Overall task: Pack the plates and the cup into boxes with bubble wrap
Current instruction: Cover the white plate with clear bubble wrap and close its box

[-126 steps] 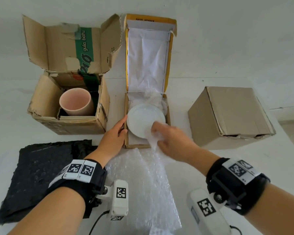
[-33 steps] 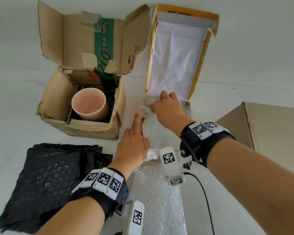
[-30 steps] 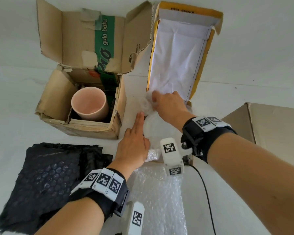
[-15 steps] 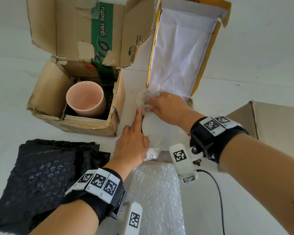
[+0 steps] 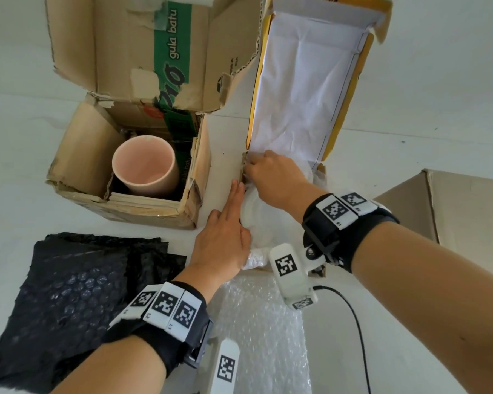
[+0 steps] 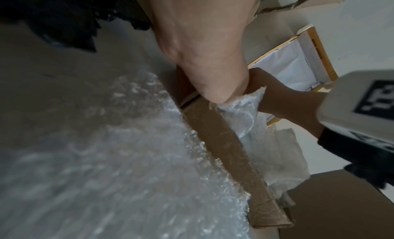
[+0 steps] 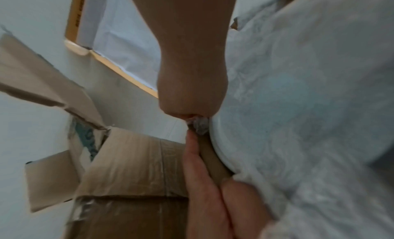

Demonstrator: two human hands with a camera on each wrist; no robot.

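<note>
Black wrap (image 5: 77, 285) far left on the tabletop (image 5: 17, 211), untouched. Cup (image 5: 145, 166) upright in the left box (image 5: 69, 172). Left hand (image 5: 225, 237), fingers straight, braces the middle box (image 6: 224, 141) wall. Right hand (image 5: 273, 174) pinches clear wrap (image 7: 319, 107) at the far left corner, over the plate (image 7: 221, 151). Step looks like tucking; next, push the wrap down inside. Tight at the walls, open above.

A plain packing spot rather than a clearly furnished room: a bare white desk (image 5: 410, 155) against a blank white wall (image 5: 453, 52) carries worn cardboard boxes (image 5: 120, 177), black wrap (image 5: 77, 288) and clear bubble wrap (image 5: 268, 336). Home or workplace cannot be told.
</note>
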